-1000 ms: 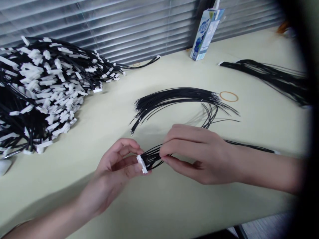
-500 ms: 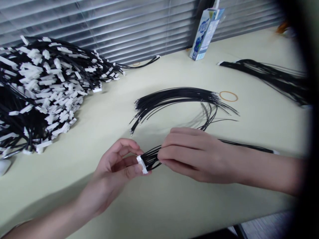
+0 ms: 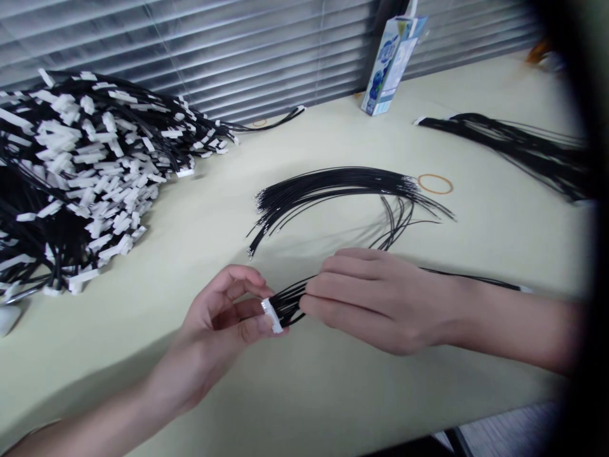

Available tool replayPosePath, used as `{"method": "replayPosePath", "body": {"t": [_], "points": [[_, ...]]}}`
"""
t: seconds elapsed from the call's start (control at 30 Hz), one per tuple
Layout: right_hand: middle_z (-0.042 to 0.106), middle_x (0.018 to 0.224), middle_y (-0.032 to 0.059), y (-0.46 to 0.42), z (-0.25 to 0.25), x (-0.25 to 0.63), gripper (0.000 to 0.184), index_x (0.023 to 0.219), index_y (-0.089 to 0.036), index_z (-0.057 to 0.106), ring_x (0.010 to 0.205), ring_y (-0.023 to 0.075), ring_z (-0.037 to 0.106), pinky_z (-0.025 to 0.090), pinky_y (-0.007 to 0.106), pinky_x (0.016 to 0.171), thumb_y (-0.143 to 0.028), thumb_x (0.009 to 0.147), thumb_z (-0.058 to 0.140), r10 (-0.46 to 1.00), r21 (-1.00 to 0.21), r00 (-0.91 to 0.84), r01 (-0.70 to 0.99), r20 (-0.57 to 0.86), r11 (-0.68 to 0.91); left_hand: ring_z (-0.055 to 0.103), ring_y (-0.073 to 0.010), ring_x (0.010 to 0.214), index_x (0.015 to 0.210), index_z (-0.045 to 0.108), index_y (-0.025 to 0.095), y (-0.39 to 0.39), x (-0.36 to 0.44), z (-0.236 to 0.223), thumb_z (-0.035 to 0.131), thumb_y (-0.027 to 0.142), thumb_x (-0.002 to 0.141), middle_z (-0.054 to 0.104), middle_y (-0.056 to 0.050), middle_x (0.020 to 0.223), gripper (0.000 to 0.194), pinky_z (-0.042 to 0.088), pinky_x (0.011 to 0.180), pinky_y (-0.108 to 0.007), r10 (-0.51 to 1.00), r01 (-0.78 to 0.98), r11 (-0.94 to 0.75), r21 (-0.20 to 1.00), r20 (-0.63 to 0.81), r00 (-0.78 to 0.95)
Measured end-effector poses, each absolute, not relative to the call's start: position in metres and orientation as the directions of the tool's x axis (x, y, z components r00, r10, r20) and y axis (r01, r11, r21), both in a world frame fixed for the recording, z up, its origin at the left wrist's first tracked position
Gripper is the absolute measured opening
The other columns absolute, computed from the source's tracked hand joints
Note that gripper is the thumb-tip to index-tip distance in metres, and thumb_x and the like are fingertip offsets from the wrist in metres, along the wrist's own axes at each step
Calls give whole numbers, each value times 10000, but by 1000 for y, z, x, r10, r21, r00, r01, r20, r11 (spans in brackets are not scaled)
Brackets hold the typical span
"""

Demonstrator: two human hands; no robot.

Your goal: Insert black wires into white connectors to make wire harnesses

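Between the thumb and fingers of my left hand [image 3: 228,324] is a white plug connector [image 3: 272,316]. Several black wires [image 3: 291,299] run out of it to the right. My right hand [image 3: 366,298] is closed over these wires, close to the connector; its fingertips and what exactly they pinch are hidden from view. Loose wire ends [image 3: 397,219] stick up behind the right hand. Farther back lies a bundle of loose black wires [image 3: 333,181] with bare metal tips, fanned out on the table.
A large heap of black cables with white connectors [image 3: 95,158] covers the left side of the table [image 3: 214,209]. An orange rubber band [image 3: 434,184] lies right of the loose bundle. A drink carton [image 3: 392,63] stands by the blinds [image 3: 266,51]. More black cables [image 3: 514,143] lie at right.
My right hand has shifted very slightly, its back turning a little, and the loose wire ends behind it have moved left. The left hand and connector look the same.
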State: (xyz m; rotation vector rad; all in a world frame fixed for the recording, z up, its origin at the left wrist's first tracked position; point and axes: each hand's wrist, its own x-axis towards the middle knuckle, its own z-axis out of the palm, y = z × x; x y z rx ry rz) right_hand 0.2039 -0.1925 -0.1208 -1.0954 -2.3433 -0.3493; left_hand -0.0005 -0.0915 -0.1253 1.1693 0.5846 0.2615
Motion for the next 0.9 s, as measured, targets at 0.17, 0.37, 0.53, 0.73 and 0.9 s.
{"method": "replayPosePath", "body": {"t": [0.17,0.37,0.53,0.73,0.9], "points": [[608,810,65,-192,-121,204,285,862,-95,594,714,152,504,431,290,616,-93,920,315,622,34,-548,765,560,643,566,-94,803,966,542,251,-92,-1,-126,618,76,794,562,14,944,256,470,707,-166,478,95,391,916,-289,829],[607,817,64,-193,-119,206,298,870,-100,588,720,151,503,425,292,626,-95,926,295,622,42,-558,761,549,647,566,-96,809,969,537,253,-91,-1,-126,614,84,800,559,14,939,251,467,716,-170,477,109,382,918,-297,827],[600,807,62,-193,-117,207,299,882,-93,596,718,153,495,426,293,638,-98,925,300,655,9,-565,760,502,649,572,-90,792,961,530,253,-92,-2,-126,615,83,800,559,21,929,249,464,701,-163,474,118,376,919,-300,828],[549,740,36,-191,-119,205,229,853,-116,609,668,137,440,386,275,583,-149,914,391,675,7,-554,775,487,632,584,-114,787,954,538,245,-92,-1,-126,627,88,786,576,7,920,247,475,696,-193,482,104,378,920,-291,827],[541,721,34,-192,-121,203,228,839,-109,625,661,137,432,392,271,588,-137,901,407,678,-42,-538,767,501,640,587,-106,791,961,534,240,-92,-2,-127,620,74,793,572,8,914,251,471,696,-181,472,107,373,922,-288,833]]}}
